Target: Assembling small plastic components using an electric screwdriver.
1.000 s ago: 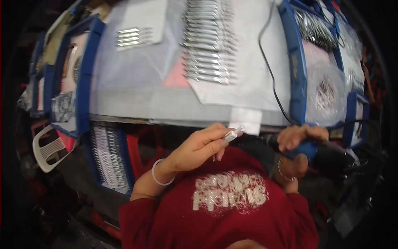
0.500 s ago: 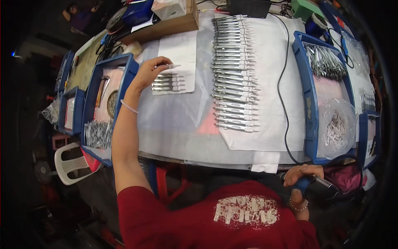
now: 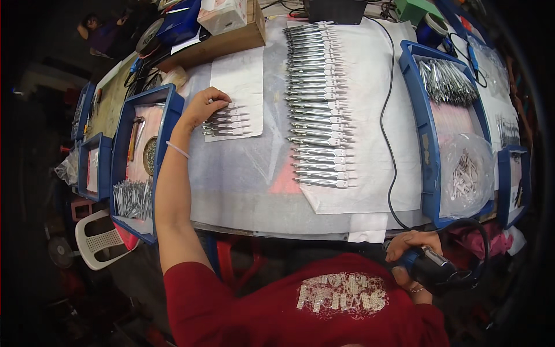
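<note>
My left hand [image 3: 207,107] reaches over a white cloth [image 3: 237,72] at the left of the table, thumb and fingers pinched at the top of a short stack of slim silvery metal pieces [image 3: 231,125]. The piece at its fingertips is mostly covered by them. Low at the right, in front of the table edge, my right hand [image 3: 413,246] is wrapped round a black and blue power tool [image 3: 430,267]. Right of centre, a long column of similar metal pieces [image 3: 318,101] lies side by side on a larger white cloth [image 3: 378,115].
Blue trays of metal parts stand at the left [image 3: 165,144] and right [image 3: 428,156]; the right one also holds a plastic bag [image 3: 467,173] of small pale parts. A black cable [image 3: 386,121] crosses the larger cloth. At the back left sits a wooden box [image 3: 231,43].
My left hand has lowered a metal piece onto the top of the short stack. My right hand and the power tool have shifted slightly, and the whole view has moved a little.
</note>
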Demonstrator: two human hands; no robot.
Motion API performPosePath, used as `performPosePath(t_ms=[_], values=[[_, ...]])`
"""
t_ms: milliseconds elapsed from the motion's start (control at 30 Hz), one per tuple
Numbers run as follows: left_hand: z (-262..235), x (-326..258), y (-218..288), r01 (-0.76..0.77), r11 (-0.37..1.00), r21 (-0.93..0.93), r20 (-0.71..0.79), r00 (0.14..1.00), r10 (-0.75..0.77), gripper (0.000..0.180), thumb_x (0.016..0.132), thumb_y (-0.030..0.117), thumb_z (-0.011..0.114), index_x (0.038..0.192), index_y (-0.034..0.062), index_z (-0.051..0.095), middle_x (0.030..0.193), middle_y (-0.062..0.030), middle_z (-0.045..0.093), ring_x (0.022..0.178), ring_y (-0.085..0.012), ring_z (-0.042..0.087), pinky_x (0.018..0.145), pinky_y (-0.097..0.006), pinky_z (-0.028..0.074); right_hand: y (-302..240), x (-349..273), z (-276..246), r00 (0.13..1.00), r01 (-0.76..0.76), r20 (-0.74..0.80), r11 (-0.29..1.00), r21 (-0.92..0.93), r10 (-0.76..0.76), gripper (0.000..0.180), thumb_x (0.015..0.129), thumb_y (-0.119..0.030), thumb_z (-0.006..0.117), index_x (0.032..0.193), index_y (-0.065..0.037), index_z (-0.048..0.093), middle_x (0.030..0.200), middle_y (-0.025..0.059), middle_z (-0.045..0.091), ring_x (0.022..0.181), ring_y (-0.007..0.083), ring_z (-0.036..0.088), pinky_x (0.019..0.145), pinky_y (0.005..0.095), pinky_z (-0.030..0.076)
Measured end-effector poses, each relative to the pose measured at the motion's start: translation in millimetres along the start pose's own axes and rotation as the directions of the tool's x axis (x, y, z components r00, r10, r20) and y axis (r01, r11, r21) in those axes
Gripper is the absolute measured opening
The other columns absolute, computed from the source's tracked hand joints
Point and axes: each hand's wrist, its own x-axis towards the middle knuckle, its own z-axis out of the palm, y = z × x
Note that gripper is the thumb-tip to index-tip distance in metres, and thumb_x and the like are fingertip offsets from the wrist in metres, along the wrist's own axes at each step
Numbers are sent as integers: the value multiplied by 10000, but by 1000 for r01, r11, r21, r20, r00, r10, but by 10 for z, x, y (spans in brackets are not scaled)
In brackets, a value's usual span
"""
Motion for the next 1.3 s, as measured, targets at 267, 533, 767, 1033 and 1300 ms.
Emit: performPosePath(t_ms=[267, 533, 767, 1033, 1300], values=[[17, -106, 9, 9, 999, -42, -17, 1000, -10, 134, 827, 96, 640, 932, 39, 701, 906, -62, 651, 862, -154, 598, 787, -271, 453, -110, -55, -57, 999, -30, 42, 999, -41, 32, 542, 701, 6, 761, 1143, -9, 448, 778, 106, 631, 621, 161, 618, 544, 265, 482], [668, -387, 1121, -434, 901, 17, -46, 900, 434, 164, 811, 41, 634, 973, 20, 650, 940, -106, 630, 884, -239, 608, 772, -306, 475, -199, -166, -34, 993, -1, -121, 994, 107, 14, 505, 732, 13, 712, 1145, -19, 423, 857, 117, 597, 756, 191, 604, 669, 305, 489], [1537, -338, 1647, -646, 750, 144, -2, 758, 653, 216, 770, 34, 639, 982, 49, 597, 872, -117, 587, 835, -331, 560, 723, -410, 452, -224, -231, -49, 994, 75, -84, 991, 112, -66, 547, 717, -63, 772, 1153, -17, 445, 829, 109, 598, 723, 201, 621, 653, 307, 514], [1621, -246, 1713, -629, 761, 160, 18, 773, 635, 192, 740, 44, 669, 914, 58, 590, 817, -100, 577, 774, -310, 558, 681, -399, 438, -195, -356, -80, 988, 83, -141, 986, 144, -62, 560, 691, -21, 767, 1147, 5, 443, 820, 108, 600, 701, 199, 624, 619, 296, 513], [1599, -236, 1730, -649, 739, 180, 82, 759, 646, 195, 717, 92, 708, 867, 55, 590, 832, -86, 591, 807, -297, 569, 691, -401, 458, -166, -252, -101, 987, 145, -88, 977, 155, -133, 539, 688, -15, 762, 1129, 10, 452, 800, 111, 607, 677, 205, 625, 602, 302, 514]])
